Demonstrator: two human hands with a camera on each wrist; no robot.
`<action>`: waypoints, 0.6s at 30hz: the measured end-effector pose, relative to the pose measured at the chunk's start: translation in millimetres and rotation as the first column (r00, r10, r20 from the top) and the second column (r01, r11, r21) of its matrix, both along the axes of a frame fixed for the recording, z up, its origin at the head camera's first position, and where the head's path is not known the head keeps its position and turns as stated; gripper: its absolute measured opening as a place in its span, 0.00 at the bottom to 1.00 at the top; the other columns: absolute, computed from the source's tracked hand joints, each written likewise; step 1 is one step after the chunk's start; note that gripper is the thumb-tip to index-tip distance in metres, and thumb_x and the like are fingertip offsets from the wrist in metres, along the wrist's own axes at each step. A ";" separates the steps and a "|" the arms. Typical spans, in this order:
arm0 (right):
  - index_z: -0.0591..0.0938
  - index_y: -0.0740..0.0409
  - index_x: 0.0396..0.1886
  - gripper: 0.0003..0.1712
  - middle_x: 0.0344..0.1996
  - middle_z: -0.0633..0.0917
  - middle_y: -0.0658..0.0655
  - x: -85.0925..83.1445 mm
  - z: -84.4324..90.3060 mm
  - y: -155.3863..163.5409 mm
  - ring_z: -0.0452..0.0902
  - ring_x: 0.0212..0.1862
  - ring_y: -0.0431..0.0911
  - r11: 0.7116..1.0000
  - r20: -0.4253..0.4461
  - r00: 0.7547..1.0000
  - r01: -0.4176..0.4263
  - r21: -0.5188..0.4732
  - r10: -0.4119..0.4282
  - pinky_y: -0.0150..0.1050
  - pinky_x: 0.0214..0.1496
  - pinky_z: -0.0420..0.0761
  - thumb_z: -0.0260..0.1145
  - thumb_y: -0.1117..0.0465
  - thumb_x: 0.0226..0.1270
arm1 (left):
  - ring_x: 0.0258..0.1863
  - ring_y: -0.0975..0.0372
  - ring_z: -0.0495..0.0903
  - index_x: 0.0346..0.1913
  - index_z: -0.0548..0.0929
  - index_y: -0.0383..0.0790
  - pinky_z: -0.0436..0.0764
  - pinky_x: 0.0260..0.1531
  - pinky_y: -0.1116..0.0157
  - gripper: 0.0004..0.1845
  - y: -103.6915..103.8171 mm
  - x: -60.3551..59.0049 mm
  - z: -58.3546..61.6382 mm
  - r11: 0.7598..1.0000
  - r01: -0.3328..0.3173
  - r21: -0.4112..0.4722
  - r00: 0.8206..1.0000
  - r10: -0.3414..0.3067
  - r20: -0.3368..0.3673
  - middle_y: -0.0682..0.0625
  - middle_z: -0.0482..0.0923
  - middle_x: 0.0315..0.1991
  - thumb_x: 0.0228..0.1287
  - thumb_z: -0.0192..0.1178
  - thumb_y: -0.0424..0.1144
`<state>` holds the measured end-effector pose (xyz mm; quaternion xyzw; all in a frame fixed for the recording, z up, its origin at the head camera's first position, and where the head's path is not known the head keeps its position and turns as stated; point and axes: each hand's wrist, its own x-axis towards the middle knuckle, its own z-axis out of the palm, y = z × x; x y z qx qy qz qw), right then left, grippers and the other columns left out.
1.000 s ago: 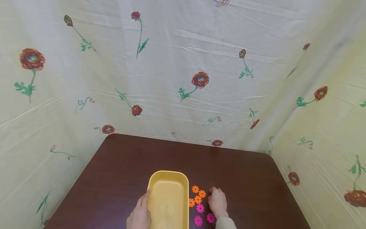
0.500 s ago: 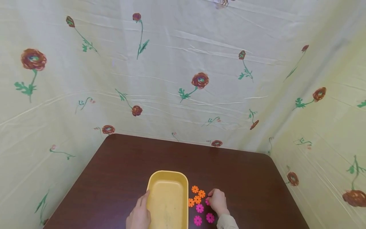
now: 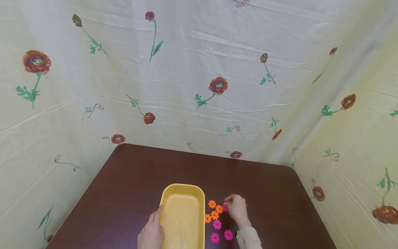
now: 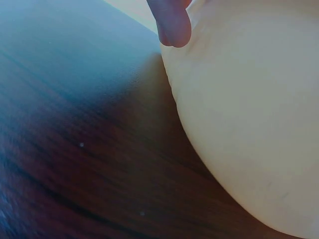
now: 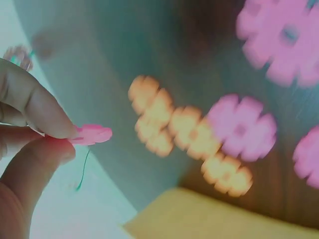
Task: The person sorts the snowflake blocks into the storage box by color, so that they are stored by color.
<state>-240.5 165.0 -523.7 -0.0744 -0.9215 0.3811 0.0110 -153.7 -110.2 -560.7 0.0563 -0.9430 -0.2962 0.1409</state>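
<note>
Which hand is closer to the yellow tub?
The left hand. Its fingers rest against the yellow tub on the tub's left wall. The right hand is off to the tub's right, past the orange flowers, pinching a pink flower.

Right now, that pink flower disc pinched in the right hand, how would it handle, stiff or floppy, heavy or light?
The pink flower disc juts straight out from the fingertips of the right hand, so probably stiff. It looks thin, likely light. Being flat, it should lie still rather than roll.
</note>
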 end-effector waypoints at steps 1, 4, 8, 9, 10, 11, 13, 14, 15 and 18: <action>0.82 0.63 0.29 0.02 0.22 0.81 0.53 -1.5 3.7 -3.0 0.73 0.22 0.42 1.000 -0.015 1.000 -0.012 -0.006 0.012 0.36 0.26 0.78 0.67 0.69 0.53 | 0.23 0.50 0.78 0.61 0.69 0.46 0.70 0.13 0.57 0.33 -0.3 0.2 0.1 1.000 -0.001 0.000 1.000 0.001 -0.002 0.45 0.76 0.51 0.47 0.54 0.25; 0.82 0.64 0.29 0.03 0.22 0.81 0.53 -6.8 16.2 -14.5 0.73 0.22 0.41 0.999 -0.055 0.998 -0.033 -0.012 0.032 0.35 0.25 0.77 0.66 0.67 0.54 | 0.24 0.49 0.78 0.61 0.69 0.46 0.70 0.14 0.56 0.33 -0.5 0.7 0.4 1.000 -0.002 0.002 1.000 0.002 -0.006 0.45 0.75 0.51 0.47 0.54 0.26; 0.83 0.62 0.29 0.03 0.21 0.80 0.52 -13.9 33.5 -34.8 0.71 0.21 0.41 0.998 -0.082 0.996 -0.047 -0.033 0.044 0.34 0.23 0.75 0.66 0.66 0.55 | 0.23 0.50 0.78 0.62 0.69 0.46 0.69 0.13 0.57 0.33 -0.4 1.6 1.8 1.000 -0.005 0.007 1.000 0.005 0.003 0.45 0.75 0.52 0.47 0.54 0.26; 0.83 0.62 0.29 0.03 0.21 0.80 0.52 -15.4 37.9 -40.3 0.71 0.21 0.42 0.998 -0.086 0.995 -0.054 -0.040 0.051 0.34 0.23 0.74 0.65 0.66 0.56 | 0.22 0.51 0.78 0.62 0.69 0.46 0.69 0.13 0.58 0.33 -0.5 1.8 2.2 1.000 -0.006 0.007 1.000 0.006 0.006 0.46 0.75 0.52 0.47 0.55 0.26; 0.83 0.62 0.29 0.03 0.21 0.80 0.52 -16.7 41.9 -45.8 0.71 0.21 0.42 0.997 -0.088 0.995 -0.059 -0.050 0.055 0.34 0.22 0.74 0.65 0.66 0.56 | 0.22 0.51 0.78 0.62 0.69 0.46 0.69 0.13 0.58 0.33 -0.5 2.0 2.7 1.000 -0.006 0.007 1.000 0.006 0.005 0.45 0.75 0.52 0.47 0.55 0.26; 0.83 0.61 0.29 0.02 0.21 0.80 0.52 -18.0 45.4 -51.2 0.71 0.21 0.42 0.996 -0.089 0.994 -0.064 -0.059 0.059 0.34 0.23 0.75 0.65 0.66 0.57 | 0.21 0.51 0.78 0.62 0.69 0.46 0.69 0.13 0.58 0.33 -0.3 2.2 2.8 1.000 -0.008 0.007 1.000 0.008 0.003 0.46 0.76 0.52 0.47 0.55 0.26; 0.83 0.61 0.30 0.02 0.21 0.80 0.53 -20.1 52.1 -61.9 0.72 0.21 0.42 0.994 -0.083 0.994 -0.073 -0.083 0.066 0.33 0.24 0.76 0.64 0.66 0.58 | 0.21 0.52 0.77 0.61 0.69 0.45 0.69 0.13 0.59 0.33 0.0 2.4 2.9 1.000 -0.010 0.008 1.000 0.010 -0.001 0.46 0.76 0.51 0.46 0.55 0.26; 0.83 0.61 0.30 0.02 0.22 0.80 0.53 -20.8 55.0 -66.7 0.73 0.22 0.42 0.992 -0.082 0.994 -0.080 -0.094 0.073 0.33 0.24 0.76 0.64 0.66 0.58 | 0.21 0.52 0.77 0.61 0.69 0.45 0.69 0.12 0.59 0.33 0.1 2.4 3.1 1.000 -0.010 0.007 1.000 0.010 -0.002 0.46 0.76 0.51 0.46 0.55 0.26; 0.82 0.61 0.30 0.03 0.22 0.80 0.53 -21.5 57.0 -71.3 0.73 0.22 0.42 0.991 -0.081 0.993 -0.090 -0.103 0.082 0.33 0.25 0.77 0.63 0.66 0.58 | 0.21 0.52 0.77 0.61 0.69 0.45 0.68 0.12 0.59 0.33 0.3 2.3 2.9 1.000 -0.013 0.008 1.000 0.013 -0.003 0.46 0.76 0.51 0.46 0.55 0.25; 0.82 0.62 0.29 0.03 0.22 0.81 0.53 -23.4 61.8 -84.4 0.74 0.22 0.41 0.986 -0.086 0.991 -0.116 -0.123 0.106 0.33 0.26 0.78 0.64 0.66 0.58 | 0.21 0.52 0.77 0.61 0.70 0.45 0.68 0.12 0.60 0.34 1.5 2.1 2.5 1.000 -0.010 0.013 1.000 0.010 -0.007 0.46 0.76 0.51 0.45 0.54 0.25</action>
